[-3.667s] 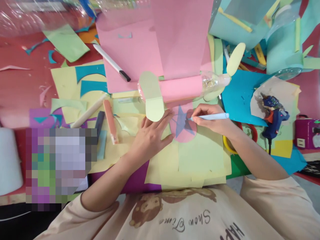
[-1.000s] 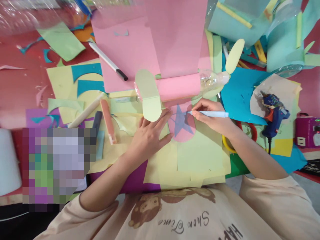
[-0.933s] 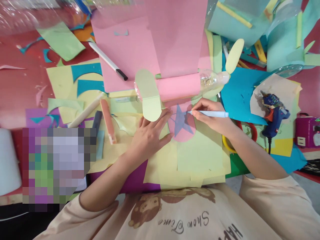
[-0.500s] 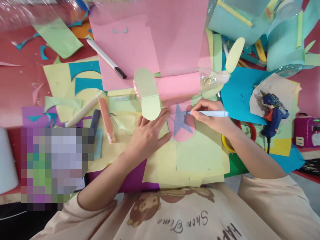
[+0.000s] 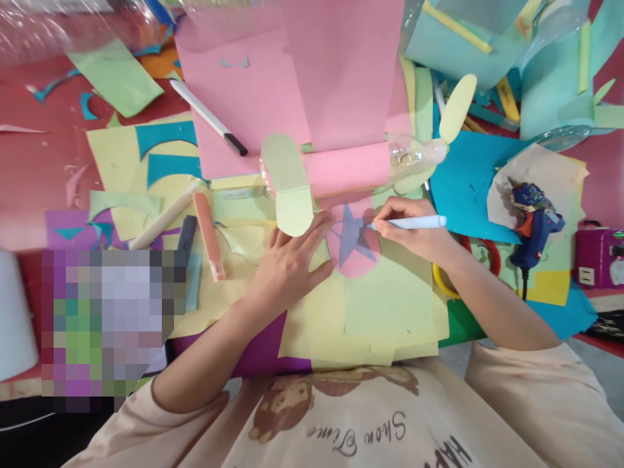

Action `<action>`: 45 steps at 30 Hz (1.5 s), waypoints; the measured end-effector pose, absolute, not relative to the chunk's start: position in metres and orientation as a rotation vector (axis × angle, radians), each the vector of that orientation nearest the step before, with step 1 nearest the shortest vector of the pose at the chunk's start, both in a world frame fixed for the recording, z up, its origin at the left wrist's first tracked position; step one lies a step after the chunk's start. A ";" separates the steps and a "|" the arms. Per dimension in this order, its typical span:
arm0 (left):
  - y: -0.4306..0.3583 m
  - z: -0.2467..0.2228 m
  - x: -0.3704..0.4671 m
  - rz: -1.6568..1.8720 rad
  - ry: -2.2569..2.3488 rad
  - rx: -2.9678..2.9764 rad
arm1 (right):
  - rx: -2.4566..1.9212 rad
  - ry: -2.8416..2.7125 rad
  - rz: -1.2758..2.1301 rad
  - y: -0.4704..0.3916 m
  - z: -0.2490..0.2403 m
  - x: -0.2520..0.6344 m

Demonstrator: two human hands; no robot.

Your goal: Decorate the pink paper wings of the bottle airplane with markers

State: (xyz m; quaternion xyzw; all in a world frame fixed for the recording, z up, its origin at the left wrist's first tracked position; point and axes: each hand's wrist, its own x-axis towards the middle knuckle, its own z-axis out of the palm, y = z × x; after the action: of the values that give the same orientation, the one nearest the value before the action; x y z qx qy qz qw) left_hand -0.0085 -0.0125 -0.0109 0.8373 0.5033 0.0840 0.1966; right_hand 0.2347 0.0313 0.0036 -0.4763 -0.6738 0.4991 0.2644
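A light blue marker (image 5: 414, 222) is gripped in my right hand (image 5: 409, 224), its tip at the right side of a blue star (image 5: 350, 240). The star is on a rounded pink paper piece (image 5: 363, 263). My left hand (image 5: 295, 263) lies flat with fingers spread, its fingertips at the left edge of the pink piece. Just above both hands a plastic bottle (image 5: 351, 168) wrapped in pink paper lies on its side. A pale green rounded strip (image 5: 287, 175) crosses its left end, and a pale oval (image 5: 458, 109) sticks up at its neck.
A blue glue gun (image 5: 536, 231) rests at the right, beside scissors with red and yellow handles (image 5: 494, 260). At the left lie an orange marker (image 5: 208, 234), a black-and-white pen (image 5: 209, 117) and blue paper offcuts (image 5: 173, 170). A teal-wrapped bottle (image 5: 558, 84) stands at upper right.
Very little differs. The marker in my right hand has shifted a tiny bit to the right at the star's edge; my left hand stays put.
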 end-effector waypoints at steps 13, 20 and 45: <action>-0.012 -0.011 -0.007 0.228 1.414 2.306 | -1.329 -1.766 1.272 0.030 0.002 0.232; -0.012 -0.010 -0.008 0.241 1.411 2.331 | -1.288 -1.807 1.299 0.031 0.001 0.235; -0.012 -0.011 -0.008 0.249 1.405 2.350 | -1.310 -1.796 1.273 0.030 0.004 0.233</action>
State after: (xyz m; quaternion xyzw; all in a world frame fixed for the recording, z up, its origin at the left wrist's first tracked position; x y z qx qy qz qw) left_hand -0.0077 -0.0120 -0.0107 0.8383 0.5014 0.0887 0.1950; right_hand 0.2326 0.0302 0.0037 -0.4901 -0.6719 0.4761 0.2858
